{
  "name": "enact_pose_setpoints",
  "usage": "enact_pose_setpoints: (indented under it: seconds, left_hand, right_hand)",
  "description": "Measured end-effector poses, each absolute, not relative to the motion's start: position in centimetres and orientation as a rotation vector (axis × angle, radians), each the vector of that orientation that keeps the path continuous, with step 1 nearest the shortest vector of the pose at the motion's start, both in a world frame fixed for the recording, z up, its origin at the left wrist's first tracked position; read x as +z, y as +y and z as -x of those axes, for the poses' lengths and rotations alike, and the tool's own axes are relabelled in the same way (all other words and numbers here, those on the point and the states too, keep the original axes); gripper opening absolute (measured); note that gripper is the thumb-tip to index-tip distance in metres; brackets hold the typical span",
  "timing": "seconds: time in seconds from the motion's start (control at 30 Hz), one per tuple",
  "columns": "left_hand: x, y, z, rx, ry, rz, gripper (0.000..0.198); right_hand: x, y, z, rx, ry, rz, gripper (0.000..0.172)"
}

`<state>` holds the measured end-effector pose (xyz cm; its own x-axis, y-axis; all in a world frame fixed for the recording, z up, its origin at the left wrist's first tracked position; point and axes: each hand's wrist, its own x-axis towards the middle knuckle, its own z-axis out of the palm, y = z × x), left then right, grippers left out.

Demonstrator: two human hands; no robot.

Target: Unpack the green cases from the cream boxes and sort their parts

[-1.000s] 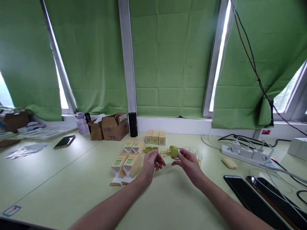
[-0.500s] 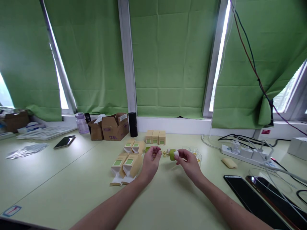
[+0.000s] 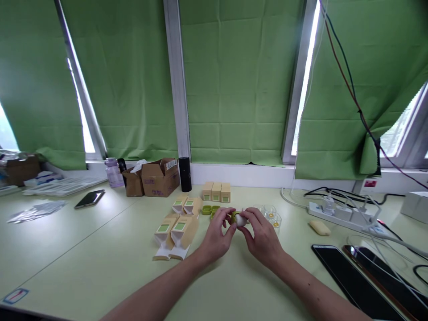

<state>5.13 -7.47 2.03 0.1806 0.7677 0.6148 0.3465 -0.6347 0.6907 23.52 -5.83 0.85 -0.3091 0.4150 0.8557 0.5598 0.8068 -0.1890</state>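
Observation:
Both my hands meet over the pale green table (image 3: 83,258) and pinch one small green and white round case (image 3: 238,219). My left hand (image 3: 217,236) grips its left side with curled fingers. My right hand (image 3: 262,236) closes on its right side. Just behind the hands lie two small green lids (image 3: 210,209) and some clear plastic cups (image 3: 272,216) with yellow bits inside. Left of my left hand lie several tan cartons with green squares (image 3: 177,225), some flattened. Three upright tan boxes (image 3: 216,191) stand in a row further back.
Brown cardboard boxes (image 3: 158,176), a black cylinder (image 3: 185,174) and a purple bottle (image 3: 113,171) stand at the back left. A phone (image 3: 89,198) lies left. Right are a power strip (image 3: 347,216) with cables, a yellow oval thing (image 3: 320,228) and dark phones (image 3: 354,276).
My hands came together and dropped toward the table. The left hand, apart before, now pinches the green and white case that the right hand held up.

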Motion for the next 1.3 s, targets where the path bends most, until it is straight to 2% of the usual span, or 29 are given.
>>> enact_pose_setpoints:
  seconds: [0.47, 0.73, 1.0, 1.3]
  left_hand:
    - [1.94, -7.46, -5.27, 1.504, 1.011, -1.975, 0.029]
    - [2.32, -7.75, -5.43, 1.488, 1.057, -2.038, 0.028]
    - [2.62, -7.78, -5.56, 1.503, 1.091, -2.054, 0.030]
    - [2.56, -7.54, -5.52, 1.471, 1.096, -1.945, 0.030]
  right_hand:
    - [1.19, -6.03, -23.62, -0.298, -2.010, 0.702, 0.041]
    - [1.42, -6.13, -23.56, -0.349, -2.087, 0.732, 0.037]
    - [1.50, -6.22, -23.16, -0.276, -2.109, 0.729, 0.040]
    - [1.28, -6.20, -22.72, -0.230, -2.068, 0.753, 0.034]
